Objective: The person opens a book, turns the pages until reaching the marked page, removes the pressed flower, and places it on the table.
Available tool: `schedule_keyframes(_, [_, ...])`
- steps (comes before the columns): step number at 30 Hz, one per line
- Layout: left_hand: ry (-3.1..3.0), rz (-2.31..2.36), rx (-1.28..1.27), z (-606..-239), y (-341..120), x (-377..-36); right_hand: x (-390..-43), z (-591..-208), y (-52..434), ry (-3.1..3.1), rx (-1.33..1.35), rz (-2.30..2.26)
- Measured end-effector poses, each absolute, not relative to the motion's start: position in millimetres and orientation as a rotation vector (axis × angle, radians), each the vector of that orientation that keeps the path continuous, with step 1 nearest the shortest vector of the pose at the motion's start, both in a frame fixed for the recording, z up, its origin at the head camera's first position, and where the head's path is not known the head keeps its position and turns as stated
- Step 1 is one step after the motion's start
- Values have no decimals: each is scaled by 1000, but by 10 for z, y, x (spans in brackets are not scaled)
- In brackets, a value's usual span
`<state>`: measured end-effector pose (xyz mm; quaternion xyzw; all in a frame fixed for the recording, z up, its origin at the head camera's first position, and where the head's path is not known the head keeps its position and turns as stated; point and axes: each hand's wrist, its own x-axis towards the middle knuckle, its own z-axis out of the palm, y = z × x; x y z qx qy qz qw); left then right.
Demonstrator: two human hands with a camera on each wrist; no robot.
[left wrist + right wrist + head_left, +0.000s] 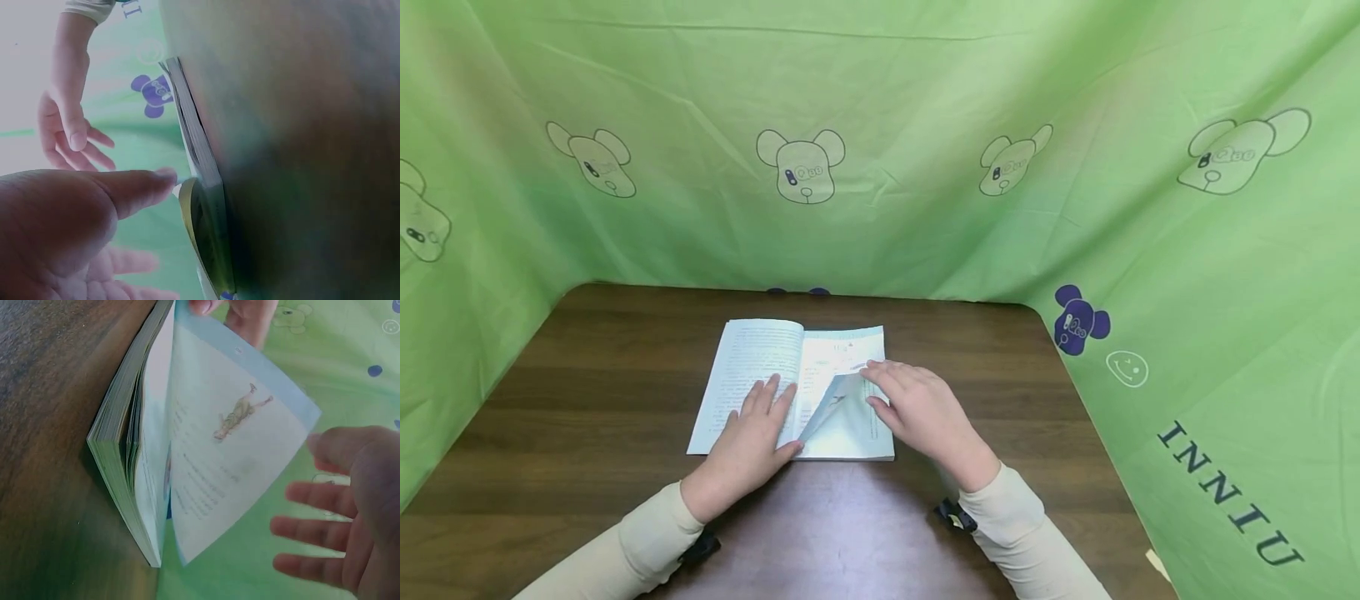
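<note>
An open book (752,350) lies on the table, printed text on its left page. My left hand (747,446) rests on that page with fingers spread, its thumb at the lower edge by the spine. From the right half rises a loose page (231,450), tilted and bent, with a small figure drawing and a blue border. My right hand (921,408) is beside this page's free corner, fingers extended. In the right wrist view its thumb is close to the page edge; whether they touch I cannot tell. The left wrist view shows the left thumb (144,187) at the book's edge.
The brown wooden table (587,400) surrounds the book. Behind and beside it hangs a green curtain (910,242) with bear-head prints. Dark wrist straps show at both cuffs, and a small pale item (1157,564) sits at the table's right edge.
</note>
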<state>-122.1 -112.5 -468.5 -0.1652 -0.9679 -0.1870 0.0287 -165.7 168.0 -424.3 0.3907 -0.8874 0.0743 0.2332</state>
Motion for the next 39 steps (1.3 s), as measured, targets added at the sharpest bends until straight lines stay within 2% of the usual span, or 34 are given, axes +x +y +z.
schedule_keyframes(8, [-2775, -577, -528, -4713, -1158, -1283, -1678, -4272, 1696, -2568, 957, 238])
schedule_keyframes(24, [-2821, -482, -489, -4682, -1182, -1294, -1677, -4373, 1708, -2817, 1082, 166])
schedule_keyframes(39, [-2911, -484, -780, -4658, -1242, -1284, -1642, -4476, 1712, -3037, 1185, 152])
